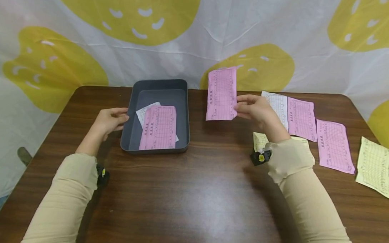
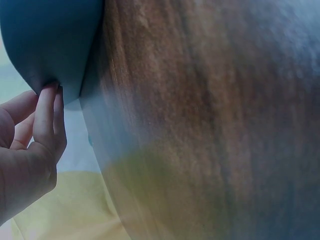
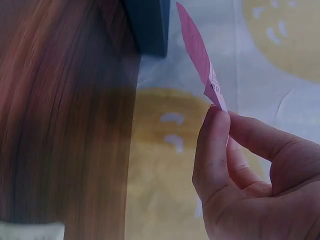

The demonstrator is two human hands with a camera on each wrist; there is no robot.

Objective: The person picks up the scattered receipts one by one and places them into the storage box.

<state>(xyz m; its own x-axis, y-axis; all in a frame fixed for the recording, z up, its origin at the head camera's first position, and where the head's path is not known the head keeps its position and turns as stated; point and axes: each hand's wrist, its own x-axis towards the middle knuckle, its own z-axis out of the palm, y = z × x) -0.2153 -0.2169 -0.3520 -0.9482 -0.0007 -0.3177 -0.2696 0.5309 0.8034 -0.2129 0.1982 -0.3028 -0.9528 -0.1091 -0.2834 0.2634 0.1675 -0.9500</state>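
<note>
On the left, my left hand [image 1: 109,121] pinches the left rim of a dark grey rectangular tray [image 1: 127,133]. Its fingers [image 2: 46,112] lie against the outer wall in the left wrist view. Inside the tray, a pink printed slip [image 1: 159,129] overlaps a white slip [image 1: 143,112]. My right hand [image 1: 254,109] holds another pink printed slip [image 1: 222,94] upright above the table, to the right of the tray. Thumb and fingers pinch that slip [image 3: 197,50] at its edge, as the right wrist view shows.
Right of the tray lie a white slip [image 1: 278,104], two pink slips [image 1: 300,118], a yellow slip [image 1: 304,145] partly under the right forearm, and another yellow slip [image 1: 376,167] at the far right. A patterned curtain [image 1: 183,60] hangs behind the brown table [image 1: 185,200].
</note>
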